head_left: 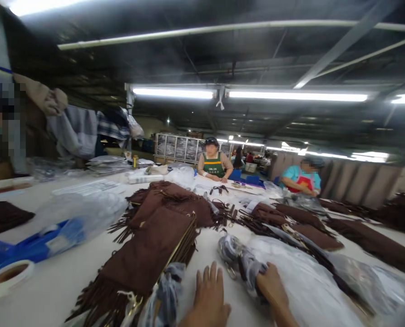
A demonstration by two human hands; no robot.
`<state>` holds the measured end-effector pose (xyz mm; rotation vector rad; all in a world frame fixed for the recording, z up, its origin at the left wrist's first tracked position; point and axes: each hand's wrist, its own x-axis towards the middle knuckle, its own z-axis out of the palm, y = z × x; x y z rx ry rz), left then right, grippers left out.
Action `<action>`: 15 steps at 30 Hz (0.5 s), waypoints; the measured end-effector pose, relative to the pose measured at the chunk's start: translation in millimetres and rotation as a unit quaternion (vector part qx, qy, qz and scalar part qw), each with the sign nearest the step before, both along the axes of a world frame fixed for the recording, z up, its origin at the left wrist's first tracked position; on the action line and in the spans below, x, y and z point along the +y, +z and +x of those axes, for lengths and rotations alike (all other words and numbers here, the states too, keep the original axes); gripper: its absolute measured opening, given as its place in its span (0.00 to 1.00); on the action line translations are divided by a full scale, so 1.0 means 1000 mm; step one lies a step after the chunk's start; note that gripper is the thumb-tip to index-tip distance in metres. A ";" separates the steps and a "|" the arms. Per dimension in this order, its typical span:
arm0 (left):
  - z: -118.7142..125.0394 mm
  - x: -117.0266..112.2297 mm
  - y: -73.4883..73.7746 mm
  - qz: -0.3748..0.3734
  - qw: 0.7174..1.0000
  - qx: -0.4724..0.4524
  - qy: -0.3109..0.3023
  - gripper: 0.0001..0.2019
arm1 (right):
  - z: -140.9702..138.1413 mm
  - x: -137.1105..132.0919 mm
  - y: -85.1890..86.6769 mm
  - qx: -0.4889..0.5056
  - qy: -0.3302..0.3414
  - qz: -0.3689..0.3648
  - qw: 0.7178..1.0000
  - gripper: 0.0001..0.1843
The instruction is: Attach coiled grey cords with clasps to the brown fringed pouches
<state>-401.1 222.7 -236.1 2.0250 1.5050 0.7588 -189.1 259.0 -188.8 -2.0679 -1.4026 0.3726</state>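
Observation:
My left hand [209, 293] is stretched flat over the white table with its fingers spread, holding nothing. To its right, my right hand [273, 285] is closed around a plastic-wrapped bundle [248, 263], dark inside, with a metal ring showing near it. Left of my hands lies a stack of brown fringed bags [151, 238] with gold zippers along one edge. A second plastic-wrapped bundle [166, 290] rests against the stack, close to my left hand. Beyond my right hand spreads a pile of clear plastic bags [298, 268].
A blue tape dispenser [32, 245] and a white tape roll [10, 278] sit at the left. More brown fringed pieces [301, 220] lie at the right. Across the table are a person in a green apron [213, 167] and another in a red apron [303, 181].

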 end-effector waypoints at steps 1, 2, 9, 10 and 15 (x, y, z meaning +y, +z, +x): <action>-0.014 -0.015 -0.009 -0.001 0.999 0.030 -0.023 0.44 | 0.001 0.003 -0.009 -0.009 0.003 -0.001 1.000 0.39; -0.028 -0.030 -0.018 -0.005 0.998 0.055 -0.044 0.39 | 0.002 0.005 -0.016 -0.019 0.011 0.000 1.000 0.41; -0.105 -0.092 -0.056 0.020 0.981 0.142 -0.129 0.30 | -0.003 0.010 -0.027 -0.044 0.036 0.025 0.998 0.48; -0.112 -0.093 -0.056 0.039 0.977 0.160 -0.138 0.31 | -0.005 0.004 -0.028 -0.045 0.043 0.036 0.997 0.47; -0.157 -0.086 -0.054 0.121 0.940 0.236 -0.213 0.40 | -0.016 -0.035 -0.055 -0.122 0.158 0.122 0.972 0.39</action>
